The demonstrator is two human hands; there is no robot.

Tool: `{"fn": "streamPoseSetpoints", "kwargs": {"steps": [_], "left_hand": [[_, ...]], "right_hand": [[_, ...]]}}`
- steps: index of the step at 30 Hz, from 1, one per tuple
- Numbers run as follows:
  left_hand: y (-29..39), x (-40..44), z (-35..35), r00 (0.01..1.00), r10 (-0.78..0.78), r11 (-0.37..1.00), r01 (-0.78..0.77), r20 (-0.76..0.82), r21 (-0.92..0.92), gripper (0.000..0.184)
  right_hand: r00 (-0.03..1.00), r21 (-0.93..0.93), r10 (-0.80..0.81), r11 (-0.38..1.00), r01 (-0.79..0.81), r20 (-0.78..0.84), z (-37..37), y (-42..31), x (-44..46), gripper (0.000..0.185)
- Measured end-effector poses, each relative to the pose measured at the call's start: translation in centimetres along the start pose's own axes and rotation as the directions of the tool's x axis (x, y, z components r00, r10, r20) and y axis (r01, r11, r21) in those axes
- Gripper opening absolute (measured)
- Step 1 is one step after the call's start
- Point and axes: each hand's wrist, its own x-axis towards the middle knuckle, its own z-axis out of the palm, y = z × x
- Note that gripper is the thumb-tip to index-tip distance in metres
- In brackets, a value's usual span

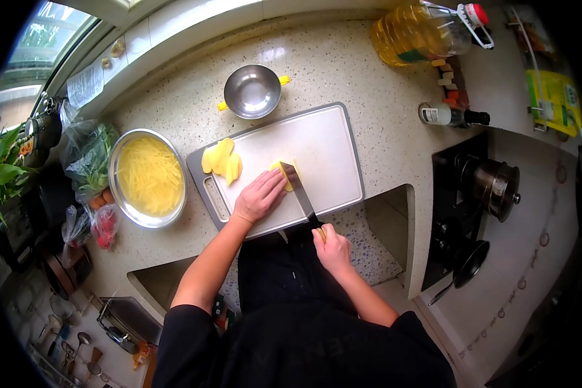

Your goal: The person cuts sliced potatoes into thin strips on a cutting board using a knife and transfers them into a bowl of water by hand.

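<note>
My right hand (332, 247) is closed around the wooden handle of a kitchen knife (299, 192). Its wide blade points away from me over the white cutting board (326, 145) with a grey rim. Just left of the blade, my left hand (263, 195) presses its fingertips onto yellow potato slices (284, 174), partly hidden under the fingers and knife. A few thin shreds lie on the blade's right side. More potato slices (221, 160) are piled at the board's upper left. A metal bowl (150, 178) of potato shreds stands left of the board.
Beyond the board is a small steel bowl with yellow handles (253, 92). An oil jug (417, 35) and a dark-capped bottle (452, 115) stand at the upper right. A pot (495, 187) and a pan (470, 264) sit by the stove. Bagged greens (90, 158) lie far left.
</note>
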Motion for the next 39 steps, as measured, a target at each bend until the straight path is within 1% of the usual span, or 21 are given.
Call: {"fn": "streamPoseSetpoints", "kwargs": {"steps": [12,15,18,23,27,32,39], "left_hand": [[-0.1,0.1,0.0,1.0,-0.007,1.0,0.007,-0.008,-0.008,0.033],[0.0,0.2,-0.1,1.0,-0.009,1.0,0.009,-0.003,-0.008,0.033],[0.1,0.4,-0.1,1.0,-0.007,1.0,0.007,-0.003,-0.004,0.033],[0.1,0.3,-0.1,1.0,0.013,1.0,-0.013,-0.011,-0.001,0.035],[0.2,0.0,-0.1,1.0,-0.008,1.0,0.008,-0.022,0.021,0.04],[-0.2,-1.0,0.8,0.998,-0.035,0.999,0.035,-0.044,-0.007,0.045],[-0.1,-0.3,0.3,1.0,0.022,1.0,-0.022,-0.006,0.012,0.041]], "right_hand": [[1.0,-0.051,-0.009,0.999,0.009,-0.006,0.3,-0.7,0.6,0.031],[0.999,-0.093,0.032,0.995,-0.029,0.033,0.5,-0.9,1.1,0.031],[0.999,-0.107,0.034,0.994,-0.032,0.024,0.7,-0.9,1.1,0.032],[0.999,-0.073,0.037,0.997,-0.039,-0.029,0.7,-0.8,1.0,0.031],[0.995,-0.07,0.066,0.995,-0.072,-0.078,0.8,-0.2,0.8,0.03],[0.993,-0.036,0.042,0.998,-0.046,-0.107,0.2,0.4,0.9,0.029],[0.99,-0.012,0.038,0.999,-0.04,-0.135,-0.5,0.7,0.2,0.028]]}}
